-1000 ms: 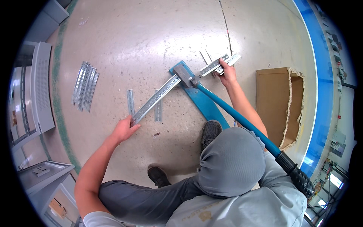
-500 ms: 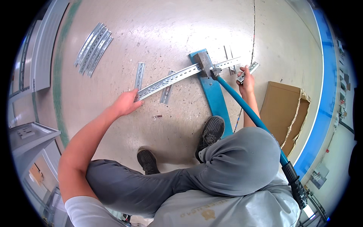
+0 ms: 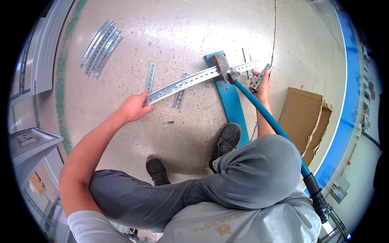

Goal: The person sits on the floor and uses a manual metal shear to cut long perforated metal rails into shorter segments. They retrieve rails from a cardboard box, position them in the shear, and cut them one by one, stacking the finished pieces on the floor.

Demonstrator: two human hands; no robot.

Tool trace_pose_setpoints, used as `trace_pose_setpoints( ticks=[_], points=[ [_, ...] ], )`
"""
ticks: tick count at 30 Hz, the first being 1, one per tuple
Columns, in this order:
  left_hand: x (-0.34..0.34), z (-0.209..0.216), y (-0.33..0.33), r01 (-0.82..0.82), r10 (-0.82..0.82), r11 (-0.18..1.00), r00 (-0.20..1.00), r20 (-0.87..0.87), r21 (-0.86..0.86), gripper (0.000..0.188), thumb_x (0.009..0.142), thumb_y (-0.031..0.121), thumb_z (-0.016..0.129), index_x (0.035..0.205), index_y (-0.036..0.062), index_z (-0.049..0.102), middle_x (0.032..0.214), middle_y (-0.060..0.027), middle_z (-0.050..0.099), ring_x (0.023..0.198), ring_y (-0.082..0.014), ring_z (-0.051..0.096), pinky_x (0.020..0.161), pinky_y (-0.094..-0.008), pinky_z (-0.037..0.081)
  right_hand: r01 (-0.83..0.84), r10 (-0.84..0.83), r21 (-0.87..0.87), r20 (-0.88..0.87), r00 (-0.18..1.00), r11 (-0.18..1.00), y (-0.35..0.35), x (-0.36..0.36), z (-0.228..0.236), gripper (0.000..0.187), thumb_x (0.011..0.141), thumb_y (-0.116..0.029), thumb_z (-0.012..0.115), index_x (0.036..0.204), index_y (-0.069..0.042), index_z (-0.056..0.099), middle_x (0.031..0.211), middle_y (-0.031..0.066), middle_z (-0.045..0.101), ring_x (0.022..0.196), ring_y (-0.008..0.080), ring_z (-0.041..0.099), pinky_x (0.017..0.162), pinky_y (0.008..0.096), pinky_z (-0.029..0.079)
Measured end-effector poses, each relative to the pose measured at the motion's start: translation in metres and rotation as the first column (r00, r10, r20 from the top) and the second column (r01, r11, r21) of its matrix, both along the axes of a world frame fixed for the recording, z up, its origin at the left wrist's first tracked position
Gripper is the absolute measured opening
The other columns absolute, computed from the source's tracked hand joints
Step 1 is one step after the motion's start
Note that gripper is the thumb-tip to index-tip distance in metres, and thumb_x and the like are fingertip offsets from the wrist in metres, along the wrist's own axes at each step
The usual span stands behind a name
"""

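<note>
Person crouched, right shoe [image 3: 225, 140] planted on the blue base [image 3: 231, 107] of a floor-mounted rail cutter. Left arm extended toward 11 o'clock; left hand [image 3: 133, 108] closed around the near end of a long perforated metal rail [image 3: 182, 84], which runs through the cutter head [image 3: 222, 66]. Right arm extended toward 1 o'clock; right hand [image 3: 262, 86] closed on a short cut rail piece [image 3: 260, 77], just beside the blue lever handle [image 3: 271, 121]. Short offcuts [image 3: 150, 77] lie beyond the rail. A stack of rails [image 3: 100, 47] lies at 10 o'clock, a cardboard box [image 3: 302, 117] at 3 o'clock.

Long perforated steel rail [image 3: 184, 84] lies through blue cutter [image 3: 227, 87]
</note>
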State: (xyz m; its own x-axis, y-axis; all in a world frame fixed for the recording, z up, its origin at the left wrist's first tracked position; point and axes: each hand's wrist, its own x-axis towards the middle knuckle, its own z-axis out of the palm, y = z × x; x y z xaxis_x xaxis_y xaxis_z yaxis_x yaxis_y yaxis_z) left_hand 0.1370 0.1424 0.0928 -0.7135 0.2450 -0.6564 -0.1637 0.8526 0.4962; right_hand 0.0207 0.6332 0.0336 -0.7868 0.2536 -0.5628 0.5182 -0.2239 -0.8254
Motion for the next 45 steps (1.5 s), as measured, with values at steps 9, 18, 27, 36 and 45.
trace_pose_setpoints(
  ticks=[9, 18, 27, 36, 45],
  points=[
    [0.001, 0.0, 0.001, 0.012, -0.012, 1.0, 1.0, -0.009, -0.02, 0.042, 0.093, 0.032, 0.071, 0.111, -0.0033, 0.055, 0.093, -0.0256, 0.069, 0.089, -0.0435, 0.068, 0.08, -0.0492, 0.054, -0.061, 0.064, 0.089, -0.041, 0.997, 0.994, -0.015, 0.005, 0.013, 0.08, 0.105, -0.068, 0.037, 0.12, 0.007, 0.06, 0.069, 0.0028, 0.055, 0.053, 0.0107, 0.045, 0.045, 0.0261, 0.034],
    [0.011, -0.013, 0.004, 0.01, -0.01, 1.0, 1.0, -0.011, -0.017, 0.044, 0.093, 0.033, 0.071, 0.111, -0.0034, 0.055, 0.095, -0.0249, 0.07, 0.09, -0.0433, 0.068, 0.082, -0.0486, 0.054, -0.087, 0.088, 0.114, -0.001, 0.996, 0.99, -0.018, 0.005, 0.008, 0.076, 0.105, -0.068, 0.038, 0.119, 0.002, 0.064, 0.07, 0.0033, 0.058, 0.054, 0.0118, 0.051, 0.048, 0.0258, 0.039],
    [0.018, -0.021, 0.005, -0.014, 0.014, 1.0, 1.0, -0.018, 0.008, 0.043, 0.094, 0.033, 0.072, 0.11, -0.003, 0.055, 0.096, -0.0256, 0.069, 0.092, -0.0421, 0.069, 0.082, -0.048, 0.054, -0.092, 0.092, 0.111, 0.0, 0.996, 0.99, -0.019, 0.006, 0.008, 0.073, 0.107, -0.064, 0.039, 0.12, 0.003, 0.065, 0.072, 0.0044, 0.061, 0.059, 0.0119, 0.055, 0.053, 0.0255, 0.044],
    [0.02, -0.022, 0.005, -0.02, 0.015, 0.997, 0.998, 0.065, 0.073, 0.042, 0.093, 0.035, 0.071, 0.106, -0.0026, 0.057, 0.091, -0.0236, 0.067, 0.086, -0.0374, 0.067, 0.08, -0.0455, 0.053, -0.088, 0.087, 0.101, 0.011, 0.996, 0.991, -0.025, 0.008, 0.013, 0.07, 0.108, -0.06, 0.04, 0.122, 0.005, 0.062, 0.073, 0.0037, 0.06, 0.059, 0.0112, 0.054, 0.052, 0.0253, 0.043],
    [0.016, -0.021, 0.002, -0.066, 0.06, 0.994, 0.996, 0.069, 0.086, 0.04, 0.091, 0.032, 0.072, 0.109, -0.0021, 0.06, 0.09, -0.0215, 0.067, 0.083, -0.0338, 0.067, 0.078, -0.0437, 0.053, -0.101, 0.098, 0.134, 0.028, 0.995, 0.986, -0.029, 0.011, 0.014, 0.067, 0.11, -0.057, 0.04, 0.121, 0.005, 0.064, 0.075, 0.0043, 0.062, 0.063, 0.0112, 0.057, 0.056, 0.0243, 0.047]
  ],
)
